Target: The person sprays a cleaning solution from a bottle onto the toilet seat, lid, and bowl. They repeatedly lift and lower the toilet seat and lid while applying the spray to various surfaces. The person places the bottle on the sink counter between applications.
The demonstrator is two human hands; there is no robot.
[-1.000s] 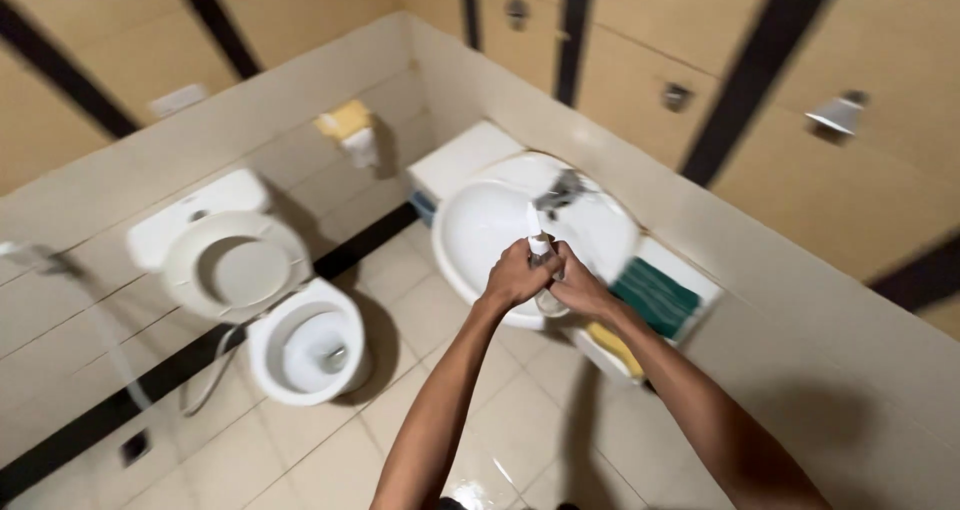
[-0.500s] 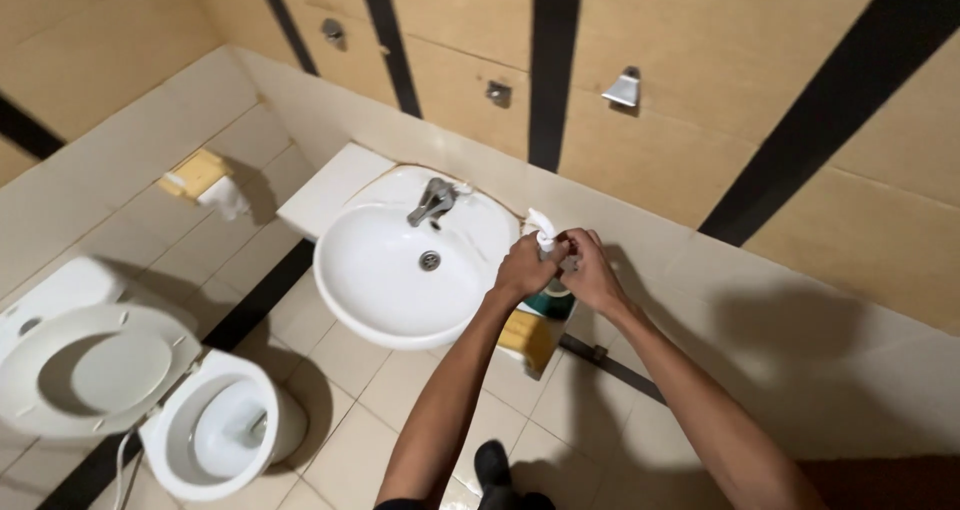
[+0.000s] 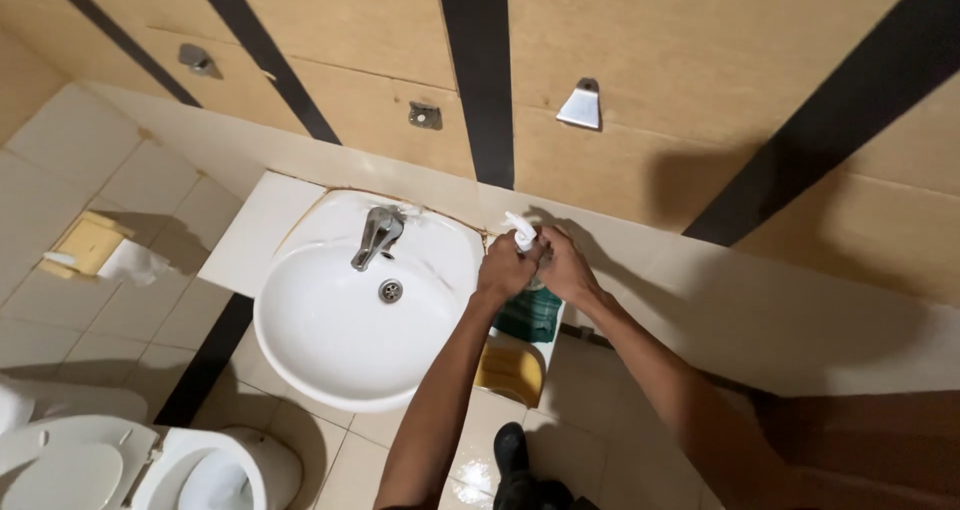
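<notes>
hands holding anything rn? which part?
Both hands close on a white pump bottle beside the sink: left hand and right hand wrap its neck and body, pump head sticking out above. Exact finger placement cannot be told.

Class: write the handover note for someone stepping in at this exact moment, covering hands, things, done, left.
Left hand: closed around the white pump-top bottle.
Right hand: gripping the same bottle from the other side.
Bottle sits on the ledge right of the white sink; green sponge and yellow sponge just below it.
Done: bottle grasped.
Left: no soap or water visible in the basin; tap untouched.
</notes>
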